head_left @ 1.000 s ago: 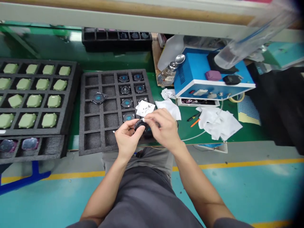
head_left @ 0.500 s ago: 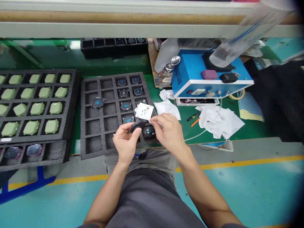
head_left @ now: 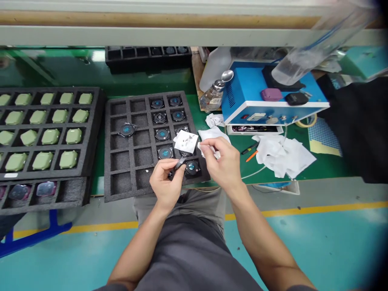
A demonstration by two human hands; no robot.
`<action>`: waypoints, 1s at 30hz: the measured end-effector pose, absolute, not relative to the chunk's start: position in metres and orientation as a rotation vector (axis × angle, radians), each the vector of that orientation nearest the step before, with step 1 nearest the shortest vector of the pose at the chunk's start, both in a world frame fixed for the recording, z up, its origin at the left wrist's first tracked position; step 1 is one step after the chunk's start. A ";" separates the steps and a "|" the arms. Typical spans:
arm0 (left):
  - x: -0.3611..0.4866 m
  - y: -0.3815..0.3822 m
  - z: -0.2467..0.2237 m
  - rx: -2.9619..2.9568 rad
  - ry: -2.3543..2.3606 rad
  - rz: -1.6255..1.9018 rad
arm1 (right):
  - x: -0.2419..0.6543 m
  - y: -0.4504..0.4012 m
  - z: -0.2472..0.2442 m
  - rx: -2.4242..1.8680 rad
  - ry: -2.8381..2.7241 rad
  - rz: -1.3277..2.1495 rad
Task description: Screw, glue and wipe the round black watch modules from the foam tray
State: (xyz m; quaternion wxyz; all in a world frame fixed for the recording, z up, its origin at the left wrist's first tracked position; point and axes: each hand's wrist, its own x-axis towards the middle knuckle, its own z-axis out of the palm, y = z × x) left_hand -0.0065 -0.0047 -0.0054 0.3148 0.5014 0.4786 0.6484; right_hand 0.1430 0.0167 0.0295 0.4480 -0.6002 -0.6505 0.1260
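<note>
The right hand [head_left: 222, 161] has drawn away from the black watch [head_left: 181, 161], which the left hand [head_left: 166, 181] pinches over the foam tray [head_left: 131, 163]. The right pinches a white wipe [head_left: 199, 147] by the tray's right edge. A loosened left pinch could drop the watch onto seated watches [head_left: 163, 134].

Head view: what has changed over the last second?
The right hand has moved rightward off the small black watch-like piece, a white scrap at its fingertips. The left hand still holds that piece, now turned more edge-on. The dark grey foam tray and its round black watches stayed put.
</note>
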 end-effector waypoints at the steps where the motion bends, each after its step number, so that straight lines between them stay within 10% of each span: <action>1: -0.006 -0.005 -0.006 1.321 1.261 1.712 | 0.146 0.016 0.030 -1.470 -1.590 0.345; 22: -0.008 -0.004 -0.003 1.055 1.180 1.658 | 0.133 0.019 0.000 -1.175 -1.836 -0.115; 30: -0.017 0.002 0.000 1.058 1.066 1.525 | 0.134 0.005 0.024 -1.270 -1.593 0.215</action>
